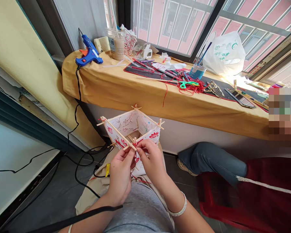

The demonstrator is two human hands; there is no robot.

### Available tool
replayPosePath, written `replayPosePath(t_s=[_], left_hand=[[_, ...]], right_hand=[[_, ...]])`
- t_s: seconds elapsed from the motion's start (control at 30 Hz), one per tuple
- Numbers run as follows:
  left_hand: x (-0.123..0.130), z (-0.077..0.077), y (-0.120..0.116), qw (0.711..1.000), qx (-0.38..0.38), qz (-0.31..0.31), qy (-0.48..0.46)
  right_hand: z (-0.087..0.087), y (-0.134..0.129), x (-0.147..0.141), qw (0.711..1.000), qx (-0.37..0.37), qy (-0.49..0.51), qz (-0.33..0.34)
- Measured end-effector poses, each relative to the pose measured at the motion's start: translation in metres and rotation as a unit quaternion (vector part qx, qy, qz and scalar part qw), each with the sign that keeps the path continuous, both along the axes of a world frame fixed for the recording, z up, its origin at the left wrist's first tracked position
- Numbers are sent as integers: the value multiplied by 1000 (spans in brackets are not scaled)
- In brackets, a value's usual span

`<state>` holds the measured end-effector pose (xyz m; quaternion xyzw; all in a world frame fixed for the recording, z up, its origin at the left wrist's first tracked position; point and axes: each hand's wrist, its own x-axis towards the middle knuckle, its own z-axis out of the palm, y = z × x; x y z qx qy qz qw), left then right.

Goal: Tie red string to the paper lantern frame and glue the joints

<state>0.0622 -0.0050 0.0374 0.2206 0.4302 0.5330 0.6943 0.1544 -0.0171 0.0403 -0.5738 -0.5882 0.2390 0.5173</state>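
Gray shirt (138,210) and a beige cloth (89,197) fill the bottom of the view, with a black cable (75,218) lying across the left forearm. Beyond the hands, at 12 o'clock, a yellow-draped window ledge (160,103) runs across the view. A red plastic stool (206,200) stands at 4 o'clock, and another person's jeans-clad leg (208,160) lies at 3 o'clock. Held up at the centre is a square lantern frame (131,129) of wooden sticks and lotus-printed paper panels. Left hand (120,174) and right hand (151,161) sit close together, their fingertips pinching the frame's near corner, where sticks cross. On the ledge, a blue hot glue gun (88,53) lies at 11 o'clock; green-handled scissors (189,84) rest on tangled red thread (196,89) at 1 o'clock. A beaded bracelet (177,205) circles the right wrist.
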Motion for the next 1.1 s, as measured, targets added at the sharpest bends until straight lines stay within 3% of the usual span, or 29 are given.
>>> replayPosePath(t_s=[0.4,0.6,0.93,1.1], left_hand=[[-2,-4,-1,1000,14,2,15],[-3,-6,2,1000,-3,-1,15],[1,-4,0,999,20,10,39],[0,-7,1,997,38,20,66]], right_hand=[[-13,-1,-5,989,104,-93,-58],[-15,-3,-7,982,153,-84,-74],[-13,-5,-12,990,110,-4,-83],[-6,2,-2,991,102,-76,-30]])
